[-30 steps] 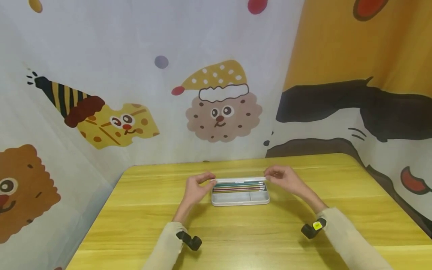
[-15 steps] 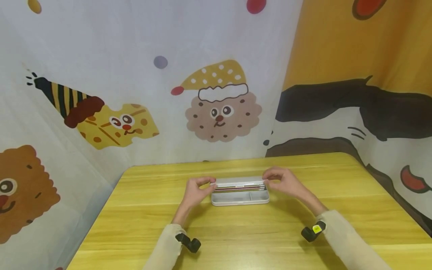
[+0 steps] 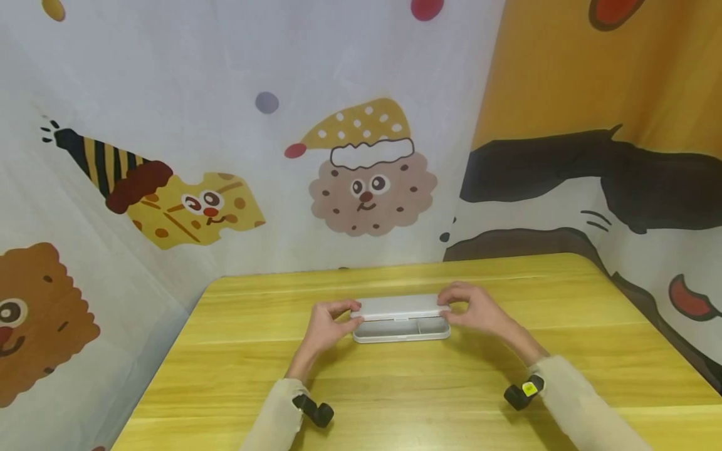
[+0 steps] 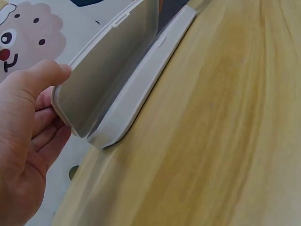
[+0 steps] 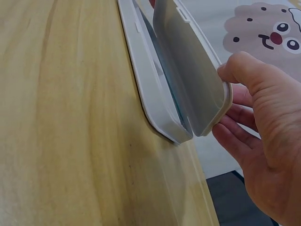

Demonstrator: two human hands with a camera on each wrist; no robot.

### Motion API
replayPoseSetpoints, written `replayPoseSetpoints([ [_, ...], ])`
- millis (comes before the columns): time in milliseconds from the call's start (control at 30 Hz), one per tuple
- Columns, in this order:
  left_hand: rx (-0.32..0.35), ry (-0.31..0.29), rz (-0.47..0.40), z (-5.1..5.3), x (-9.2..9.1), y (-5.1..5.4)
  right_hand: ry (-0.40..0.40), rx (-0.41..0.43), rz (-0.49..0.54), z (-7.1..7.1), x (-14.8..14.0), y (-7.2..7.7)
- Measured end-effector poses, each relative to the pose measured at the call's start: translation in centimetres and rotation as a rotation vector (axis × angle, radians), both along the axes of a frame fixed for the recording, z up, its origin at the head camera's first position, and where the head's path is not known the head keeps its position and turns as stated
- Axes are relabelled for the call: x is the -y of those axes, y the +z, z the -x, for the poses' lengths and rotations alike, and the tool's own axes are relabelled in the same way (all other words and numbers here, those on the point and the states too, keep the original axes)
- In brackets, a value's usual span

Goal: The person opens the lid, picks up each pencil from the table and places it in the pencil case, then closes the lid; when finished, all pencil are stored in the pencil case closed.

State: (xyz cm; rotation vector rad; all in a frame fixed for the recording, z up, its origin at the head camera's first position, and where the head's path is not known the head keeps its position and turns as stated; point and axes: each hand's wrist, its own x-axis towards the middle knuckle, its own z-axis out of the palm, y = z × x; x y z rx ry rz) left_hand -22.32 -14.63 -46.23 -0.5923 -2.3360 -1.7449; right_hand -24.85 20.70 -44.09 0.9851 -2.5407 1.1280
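Observation:
A pale grey pencil case (image 3: 383,339) lies on the table with its hinged lid (image 3: 397,305) tilted partway over the tray. At the lid's left end, my left hand (image 3: 326,326) pinches the edge between thumb and fingers. My right hand (image 3: 478,310) grips the opposite end the same way. The front compartments of the case show under the lid, split by a small divider. Pencils at the back are hidden by the lid in the head view; a teal strip (image 5: 174,96) shows inside the case in the right wrist view.
The yellow wood-grain table (image 3: 406,394) extends around the case. Behind it hangs a pale curtain (image 3: 197,75) with cartoon figures. Dark wrist cameras (image 3: 313,410) sit on both sleeves.
Both hands have brought the lid forward and down from near upright. It now covers the pencils that were visible in the back of the case. The case itself has stayed in place.

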Motion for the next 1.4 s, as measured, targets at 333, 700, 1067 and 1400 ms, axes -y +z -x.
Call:
replayPoseSetpoints([
  [333,-0.008,-0.037,0.068,-1.2,-0.2,1.3,0.051,-0.067,-0.003,-0.2,-0.1,-0.8],
  [700,-0.063,-0.040,0.153,-0.4,0.2,-0.7,0.050,-0.055,-0.025,-0.8,0.0,-1.1],
  [1067,-0.176,-0.024,0.278,-0.7,0.2,-1.1,0.032,-0.085,-0.056,-1.4,0.4,-1.4],
  [1400,-0.261,-0.023,0.361,-1.0,0.2,-1.3,0.005,-0.092,-0.092,-1.8,0.6,-1.6],
])
